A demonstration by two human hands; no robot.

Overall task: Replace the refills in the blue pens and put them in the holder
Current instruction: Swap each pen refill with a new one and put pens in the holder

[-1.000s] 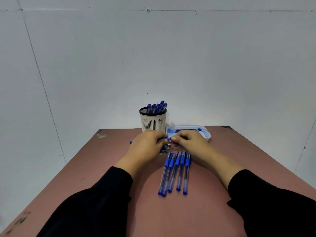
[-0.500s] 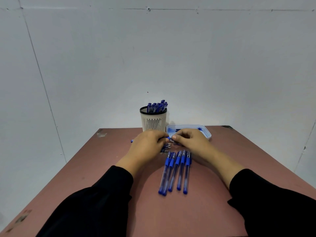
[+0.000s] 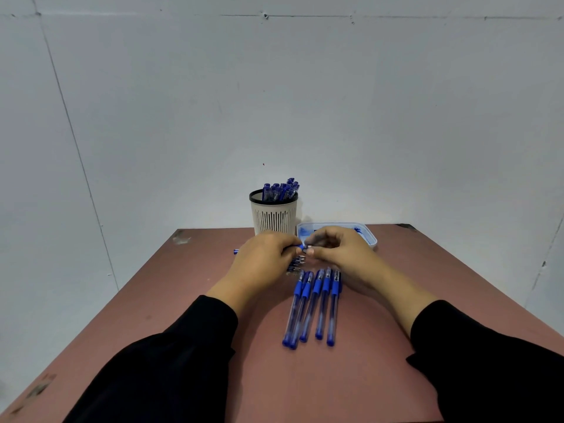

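Between both sets of fingers: one blue pen point(image 3: 297, 247), held level above the table point(image 3: 189, 300), its far end poking out past the left hand point(image 3: 262, 261).
Left hand: curled round the pen's barrel.
Right hand point(image 3: 338, 250): fingertips pinching the pen's tip end, likely twisting it.
Doing it well: keep the barrel steady, turn only the tip, stay above the table so small parts cannot roll off.
Holder point(image 3: 274, 216): beyond the left fingers, several pens standing in it, too crowded to count.
Tray point(image 3: 367, 236): one, behind the right fingers.
Row of pens point(image 3: 314, 306): five, just nearer than the fingers.
Small tips pile point(image 3: 297, 264): under the fingers, uncountable.
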